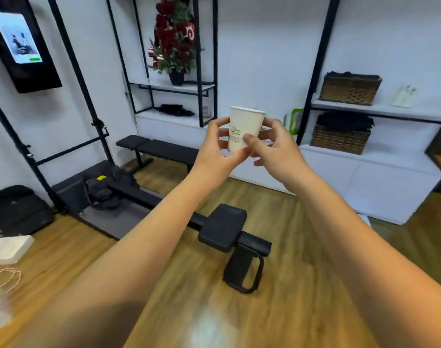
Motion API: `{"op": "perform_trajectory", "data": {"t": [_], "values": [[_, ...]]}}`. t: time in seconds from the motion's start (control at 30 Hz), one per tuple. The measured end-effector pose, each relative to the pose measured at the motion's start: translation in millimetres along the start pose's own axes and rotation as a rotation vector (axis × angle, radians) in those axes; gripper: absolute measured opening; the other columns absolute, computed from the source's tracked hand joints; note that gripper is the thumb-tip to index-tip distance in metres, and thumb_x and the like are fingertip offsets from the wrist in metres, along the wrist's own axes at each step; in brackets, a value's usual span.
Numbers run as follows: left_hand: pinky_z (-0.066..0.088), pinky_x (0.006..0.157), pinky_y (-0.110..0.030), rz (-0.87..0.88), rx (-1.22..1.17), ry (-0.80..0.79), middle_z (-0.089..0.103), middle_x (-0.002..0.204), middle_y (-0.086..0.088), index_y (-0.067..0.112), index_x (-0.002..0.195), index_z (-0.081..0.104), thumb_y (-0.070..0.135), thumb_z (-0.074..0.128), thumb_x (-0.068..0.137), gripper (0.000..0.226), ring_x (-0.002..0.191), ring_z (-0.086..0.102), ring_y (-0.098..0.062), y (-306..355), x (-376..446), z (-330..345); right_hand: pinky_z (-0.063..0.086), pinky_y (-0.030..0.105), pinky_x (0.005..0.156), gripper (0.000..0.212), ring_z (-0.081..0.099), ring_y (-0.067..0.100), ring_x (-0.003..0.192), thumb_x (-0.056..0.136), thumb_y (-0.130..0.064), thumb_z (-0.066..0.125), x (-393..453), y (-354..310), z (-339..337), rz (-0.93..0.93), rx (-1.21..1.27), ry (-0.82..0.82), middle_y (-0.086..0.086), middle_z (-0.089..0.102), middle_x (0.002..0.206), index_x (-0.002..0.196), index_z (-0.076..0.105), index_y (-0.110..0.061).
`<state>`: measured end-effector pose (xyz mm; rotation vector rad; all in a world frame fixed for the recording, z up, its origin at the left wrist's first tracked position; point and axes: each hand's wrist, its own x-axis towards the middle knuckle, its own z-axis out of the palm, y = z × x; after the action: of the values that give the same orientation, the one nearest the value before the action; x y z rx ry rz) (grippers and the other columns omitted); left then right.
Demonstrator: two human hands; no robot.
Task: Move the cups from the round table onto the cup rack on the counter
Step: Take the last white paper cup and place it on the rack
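The cup (244, 129), white paper and upright, is held up in mid-air over the wood floor (277, 285), with no rack or round table in view. It looks light and thin-walled, easily crushed, so a gentle hold low on the wall suits it. Left hand (219, 144) and right hand (272, 144) both curl their fingers round its lower half.

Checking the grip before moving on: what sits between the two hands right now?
In the head view, the white paper cup stands upright between the left hand and right hand.

cup (244, 129) held up above the rowing machine (222, 227): left hand (214, 151) on its left, right hand (274, 149) on its right, bench (159, 148) behind the machine.
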<state>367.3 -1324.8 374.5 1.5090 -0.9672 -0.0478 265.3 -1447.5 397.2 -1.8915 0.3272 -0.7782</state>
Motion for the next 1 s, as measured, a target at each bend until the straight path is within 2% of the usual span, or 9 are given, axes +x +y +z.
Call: {"op": "perform_trajectory", "data": {"t": [0.17,0.27,0.33,0.5,0.6,0.73,0.83,0.97,1.0], "values": [[0.054,0.079,-0.024,-0.015,-0.021,-0.092,0.058,0.127,0.004,0.038,0.137,0.033,0.039,0.080,0.082,0.072,0.107,0.067,-0.012,-39,55,90,0.054,0.025,0.062,0.054,0.067,0.014,0.094,0.092,-0.036,0.069,35,66,-61,0.064,-0.015,0.087,-0.005,0.063,0.116,0.138,0.043,-0.026],[0.051,0.070,-0.013,0.001,-0.028,-0.124,0.055,0.125,0.007,0.042,0.137,0.026,0.035,0.080,0.082,0.077,0.095,0.066,0.001,-61,94,137,0.055,0.025,0.062,0.055,0.067,0.013,0.096,0.092,-0.038,0.068,66,103,-93,0.090,-0.031,0.120,-0.005,0.062,0.120,0.139,0.042,-0.026],[0.050,0.069,-0.010,0.023,-0.033,-0.144,0.053,0.124,0.012,0.047,0.136,0.022,0.031,0.081,0.084,0.080,0.090,0.065,0.004,-77,127,167,0.057,0.028,0.065,0.054,0.068,0.013,0.095,0.093,-0.039,0.067,92,127,-115,0.114,-0.032,0.135,-0.005,0.062,0.120,0.139,0.042,-0.026],[0.058,0.075,-0.025,0.078,-0.024,-0.201,0.050,0.126,0.014,0.043,0.141,0.023,0.026,0.080,0.086,0.081,0.092,0.071,-0.015,-114,224,237,0.061,0.037,0.075,0.052,0.070,0.017,0.093,0.094,-0.035,0.066,182,180,-169,0.167,-0.008,0.174,-0.001,0.064,0.118,0.139,0.042,-0.024],[0.060,0.076,-0.026,0.098,-0.026,-0.232,0.048,0.126,0.020,0.040,0.144,0.023,0.027,0.081,0.084,0.084,0.091,0.071,-0.012,-130,270,269,0.061,0.039,0.076,0.050,0.070,0.018,0.092,0.094,-0.034,0.067,226,205,-194,0.172,-0.013,0.207,-0.003,0.063,0.117,0.137,0.043,-0.023],[0.061,0.078,-0.030,0.083,-0.022,-0.274,0.047,0.128,0.025,0.045,0.142,0.022,0.036,0.082,0.079,0.087,0.096,0.070,-0.010,-157,331,314,0.061,0.039,0.075,0.052,0.069,0.016,0.089,0.093,-0.037,0.067,285,243,-230,0.186,-0.020,0.238,-0.005,0.062,0.116,0.137,0.044,-0.022],[0.062,0.080,-0.037,0.089,-0.005,-0.282,0.047,0.136,0.012,0.049,0.145,0.018,0.039,0.082,0.077,0.095,0.102,0.068,-0.013,-185,371,345,0.061,0.039,0.074,0.053,0.069,0.014,0.089,0.092,-0.038,0.068,329,274,-252,0.188,-0.017,0.247,-0.006,0.062,0.116,0.137,0.045,-0.022],[0.052,0.075,-0.023,0.159,0.110,-0.233,0.034,0.147,0.014,0.060,0.142,0.014,0.048,0.082,0.072,0.098,0.110,0.059,-0.005,-220,418,381,0.062,0.041,0.075,0.049,0.071,0.019,0.086,0.091,-0.041,0.069,390,318,-272,0.188,0.023,0.225,0.000,0.063,0.114,0.132,0.047,-0.026],[0.052,0.077,-0.023,0.191,0.164,-0.201,0.030,0.149,0.015,0.059,0.143,0.015,0.047,0.083,0.072,0.099,0.113,0.057,-0.005,-231,435,392,0.062,0.041,0.074,0.048,0.071,0.019,0.085,0.091,-0.041,0.069,410,332,-278,0.187,0.036,0.216,0.002,0.064,0.112,0.131,0.047,-0.026]]}}
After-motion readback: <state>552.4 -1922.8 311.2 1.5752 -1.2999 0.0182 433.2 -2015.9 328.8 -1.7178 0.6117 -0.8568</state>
